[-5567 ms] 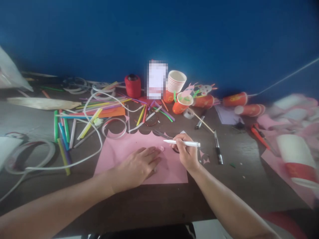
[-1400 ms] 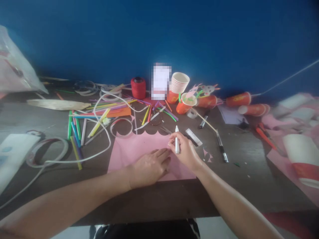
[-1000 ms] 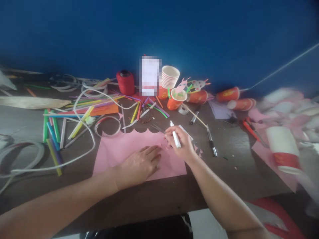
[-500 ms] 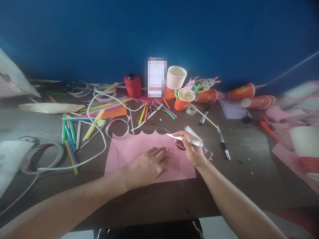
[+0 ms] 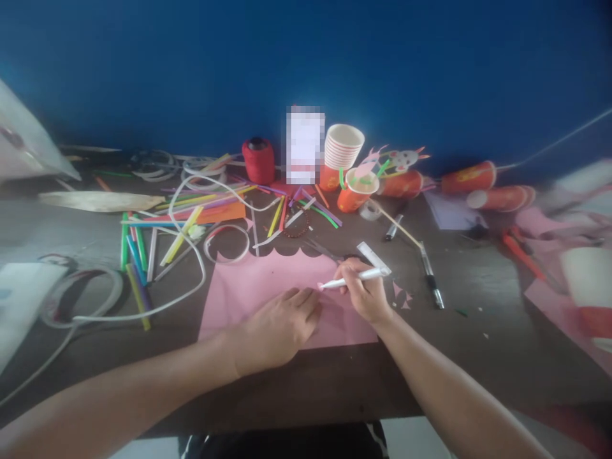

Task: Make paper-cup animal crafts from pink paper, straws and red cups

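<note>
My right hand point(image 5: 366, 292) is closed around a slim white pen point(image 5: 356, 278), its tip pointing left and down. The tip meets a small pink paper piece point(image 5: 320, 286) at the fingertips of my left hand point(image 5: 284, 322). My left fingers are bent and pressed together, with the piece at their ends; how the thumb grips it is hard to see. Both hands rest over a pink paper sheet point(image 5: 258, 280) with a scalloped far edge. Scissors point(image 5: 319, 247) lie past that edge, their handles partly hidden by my right hand.
Coloured straws point(image 5: 186, 236) and a white cable point(image 5: 203, 274) spread across the left. Stacked paper cups point(image 5: 343, 150), a decorated cup point(image 5: 356, 191) and a red thread spool point(image 5: 258, 162) stand at the back. A black-and-silver pen point(image 5: 433, 284) and pink scraps point(image 5: 405, 299) lie right.
My right hand has brought the pen tip down and toward me, onto the small pink piece. My left hand has stayed nearly still, and the view has shifted slightly.
</note>
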Tool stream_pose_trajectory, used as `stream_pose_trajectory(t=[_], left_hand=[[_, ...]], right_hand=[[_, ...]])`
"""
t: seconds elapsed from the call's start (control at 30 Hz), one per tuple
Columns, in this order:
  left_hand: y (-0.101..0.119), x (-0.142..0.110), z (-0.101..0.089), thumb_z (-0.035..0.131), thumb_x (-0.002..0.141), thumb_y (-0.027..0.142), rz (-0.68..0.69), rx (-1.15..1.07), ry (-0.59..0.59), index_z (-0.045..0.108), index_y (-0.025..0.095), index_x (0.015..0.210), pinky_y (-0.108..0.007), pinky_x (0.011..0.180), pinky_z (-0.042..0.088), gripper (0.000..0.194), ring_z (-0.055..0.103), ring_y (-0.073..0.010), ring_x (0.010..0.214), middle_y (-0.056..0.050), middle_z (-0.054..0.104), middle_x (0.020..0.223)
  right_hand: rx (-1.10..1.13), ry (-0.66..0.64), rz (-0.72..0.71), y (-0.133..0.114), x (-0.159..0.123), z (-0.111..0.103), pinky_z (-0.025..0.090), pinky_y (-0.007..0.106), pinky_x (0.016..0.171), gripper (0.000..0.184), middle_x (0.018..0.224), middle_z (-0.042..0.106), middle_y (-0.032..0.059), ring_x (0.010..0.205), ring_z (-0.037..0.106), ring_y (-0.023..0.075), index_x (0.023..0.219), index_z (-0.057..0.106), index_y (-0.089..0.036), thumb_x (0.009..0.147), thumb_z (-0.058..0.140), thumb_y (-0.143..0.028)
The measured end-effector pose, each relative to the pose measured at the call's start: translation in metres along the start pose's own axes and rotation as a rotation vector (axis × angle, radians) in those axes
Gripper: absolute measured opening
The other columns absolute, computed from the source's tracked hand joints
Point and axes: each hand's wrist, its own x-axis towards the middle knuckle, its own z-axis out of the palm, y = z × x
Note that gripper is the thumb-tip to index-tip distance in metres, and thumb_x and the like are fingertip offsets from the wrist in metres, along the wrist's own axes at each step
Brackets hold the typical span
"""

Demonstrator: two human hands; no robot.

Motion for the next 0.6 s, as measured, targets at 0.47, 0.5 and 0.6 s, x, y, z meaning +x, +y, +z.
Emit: stream_pose_trajectory(t=[0.47, 0.5, 0.6], left_hand=[[0.0013, -0.0015, -0.0034, 0.044, 0.088, 0.019, -0.02, -0.066, 0.022, 0.052, 0.008, 0.117, -0.041, 0.094, 0.041, 0.032, 0.05, -0.0257, 0.113, -0.017, 0.057, 0.12], [0.0012, -0.0014, -0.0035, 0.044, 0.088, 0.019, -0.016, -0.062, 0.013, 0.052, 0.008, 0.117, -0.041, 0.094, 0.041, 0.032, 0.051, -0.0258, 0.112, -0.017, 0.057, 0.12], [0.0007, -0.0013, -0.0031, 0.043, 0.088, 0.018, -0.006, -0.06, 0.01, 0.052, 0.008, 0.118, -0.041, 0.093, 0.041, 0.033, 0.051, -0.0258, 0.111, -0.017, 0.058, 0.119]], right_hand=[[-0.163, -0.061, -0.046, 0.0007, 0.0026, 0.0013, 0.04, 0.028, 0.061, 0.032, 0.051, 0.052, -0.0018, 0.052, 0.049, 0.0124, 0.063, 0.053, -0.019, 0.091, 0.043, -0.032], [-0.172, -0.066, -0.047, 0.0007, 0.0026, 0.0012, 0.04, 0.028, 0.061, 0.032, 0.051, 0.053, -0.0018, 0.051, 0.049, 0.0123, 0.064, 0.053, -0.019, 0.091, 0.043, -0.032], [-0.204, -0.075, -0.049, -0.0001, 0.0026, 0.0009, 0.04, 0.029, 0.063, 0.03, 0.051, 0.054, -0.002, 0.051, 0.048, 0.012, 0.065, 0.053, -0.019, 0.091, 0.044, -0.031]])
